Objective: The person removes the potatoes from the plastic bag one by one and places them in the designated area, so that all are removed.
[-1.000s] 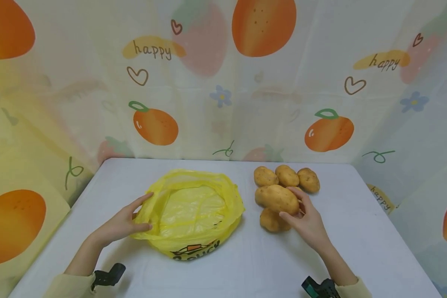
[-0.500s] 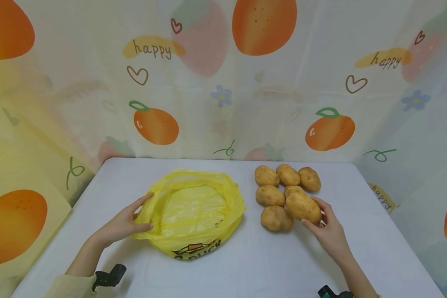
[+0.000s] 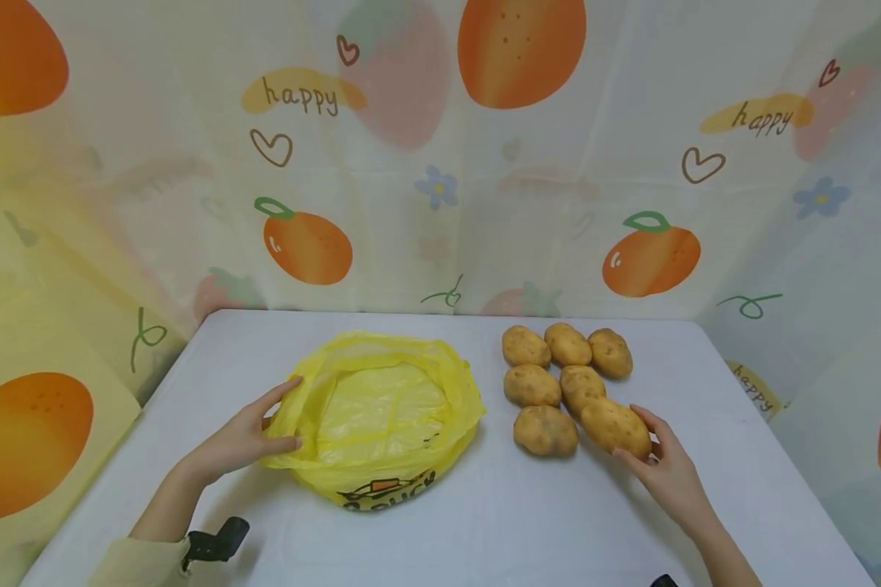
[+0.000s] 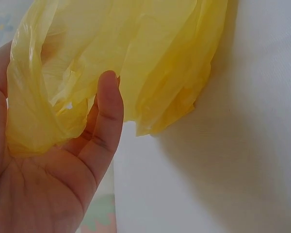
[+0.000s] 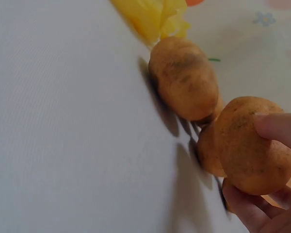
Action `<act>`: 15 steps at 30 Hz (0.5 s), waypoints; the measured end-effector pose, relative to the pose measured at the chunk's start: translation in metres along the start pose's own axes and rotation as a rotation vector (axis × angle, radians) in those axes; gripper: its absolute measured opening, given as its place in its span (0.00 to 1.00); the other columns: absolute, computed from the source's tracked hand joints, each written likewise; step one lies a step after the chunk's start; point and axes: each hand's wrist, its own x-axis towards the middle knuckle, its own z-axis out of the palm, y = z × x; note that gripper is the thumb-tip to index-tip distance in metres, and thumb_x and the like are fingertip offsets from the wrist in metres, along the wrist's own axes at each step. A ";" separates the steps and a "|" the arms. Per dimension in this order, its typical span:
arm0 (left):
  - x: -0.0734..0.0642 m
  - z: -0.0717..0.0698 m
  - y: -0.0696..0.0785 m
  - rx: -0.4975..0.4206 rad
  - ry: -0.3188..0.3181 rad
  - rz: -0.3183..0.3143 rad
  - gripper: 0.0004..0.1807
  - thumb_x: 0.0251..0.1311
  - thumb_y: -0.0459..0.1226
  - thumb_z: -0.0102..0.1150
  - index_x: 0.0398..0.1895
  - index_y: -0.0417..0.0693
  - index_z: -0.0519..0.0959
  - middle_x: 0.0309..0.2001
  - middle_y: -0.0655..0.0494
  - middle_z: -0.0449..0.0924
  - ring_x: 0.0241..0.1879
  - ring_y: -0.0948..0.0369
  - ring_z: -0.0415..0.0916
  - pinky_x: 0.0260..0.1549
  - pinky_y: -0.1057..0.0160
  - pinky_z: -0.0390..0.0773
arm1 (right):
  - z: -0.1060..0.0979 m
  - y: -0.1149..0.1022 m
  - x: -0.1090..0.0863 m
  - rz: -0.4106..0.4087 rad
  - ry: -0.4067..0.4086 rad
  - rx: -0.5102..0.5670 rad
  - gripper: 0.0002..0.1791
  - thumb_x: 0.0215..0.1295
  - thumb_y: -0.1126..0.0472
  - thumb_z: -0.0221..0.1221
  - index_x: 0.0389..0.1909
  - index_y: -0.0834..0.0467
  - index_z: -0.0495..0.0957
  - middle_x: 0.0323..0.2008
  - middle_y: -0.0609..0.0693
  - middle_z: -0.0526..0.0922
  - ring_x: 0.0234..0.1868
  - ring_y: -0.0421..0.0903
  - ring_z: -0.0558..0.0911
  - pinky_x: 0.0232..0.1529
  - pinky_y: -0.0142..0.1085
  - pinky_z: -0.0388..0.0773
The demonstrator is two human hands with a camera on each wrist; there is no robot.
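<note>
On the left of the table a yellow plastic bag (image 3: 392,473) lies with its mouth spread wide. My left hand (image 3: 236,439) holds its left rim, thumb and fingers around the thin film; in the left wrist view the bag (image 4: 165,58) folds over into the palm. My right hand (image 3: 668,471) grips a potato (image 3: 615,428) from its right side. In the right wrist view this potato (image 5: 247,150) sits between thumb and fingers, slightly above the table. Several other potatoes (image 3: 546,431) are grouped just left of and behind it.
The table has a white cover (image 3: 484,530). Behind it hangs a cloth (image 3: 440,244) printed with fruit, hearts and "happy". A black wrist camera (image 3: 219,541) is strapped at the left sleeve.
My right hand has carried the potato right and toward me, from above the other potatoes to the group's front right. The left hand and the bag have stayed nearly in place.
</note>
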 end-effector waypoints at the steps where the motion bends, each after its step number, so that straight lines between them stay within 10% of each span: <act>1: 0.000 0.000 0.000 0.000 0.001 0.000 0.49 0.51 0.39 0.66 0.72 0.58 0.46 0.72 0.42 0.36 0.63 0.36 0.55 0.40 0.65 0.74 | 0.000 0.002 0.000 0.000 -0.007 -0.002 0.40 0.58 0.53 0.62 0.68 0.57 0.54 0.61 0.62 0.62 0.51 0.58 0.73 0.34 0.28 0.74; 15: 0.000 0.001 0.002 0.008 0.008 -0.001 0.49 0.51 0.39 0.66 0.72 0.57 0.47 0.72 0.43 0.38 0.62 0.36 0.58 0.38 0.64 0.75 | 0.002 0.014 -0.005 0.054 -0.053 -0.100 0.41 0.58 0.47 0.61 0.67 0.59 0.55 0.57 0.66 0.68 0.50 0.59 0.75 0.37 0.32 0.74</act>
